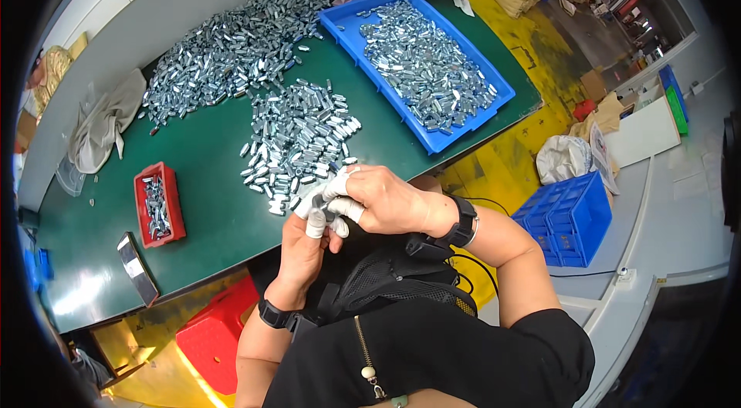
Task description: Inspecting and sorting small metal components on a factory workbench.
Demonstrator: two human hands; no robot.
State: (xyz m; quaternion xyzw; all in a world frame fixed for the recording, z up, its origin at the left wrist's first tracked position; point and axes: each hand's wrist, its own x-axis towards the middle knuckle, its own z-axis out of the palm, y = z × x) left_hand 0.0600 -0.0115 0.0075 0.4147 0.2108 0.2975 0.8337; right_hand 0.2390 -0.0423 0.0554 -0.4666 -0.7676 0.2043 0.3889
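At the table's front edge my two hands meet, white finger covers on several fingertips. My left hand [303, 244] is closed around small dark-grey metal pieces [321, 206]; how many cannot be made out. My right hand [380, 198] comes in from the right with its fingers bent and pinching at the same pieces. Just beyond the fingers lies a loose heap of shiny short metal cylinders [301, 130]. A larger heap of similar cylinders [224, 45] spreads along the back of the green table [212, 153].
A blue tray [397, 116] of cylinders stands at the right. On the left are a red bin [181, 211] with metal parts, a phone [137, 269] and a grey cloth [108, 122]. A red stool [208, 338] and a blue crate [567, 223] stand below table height.
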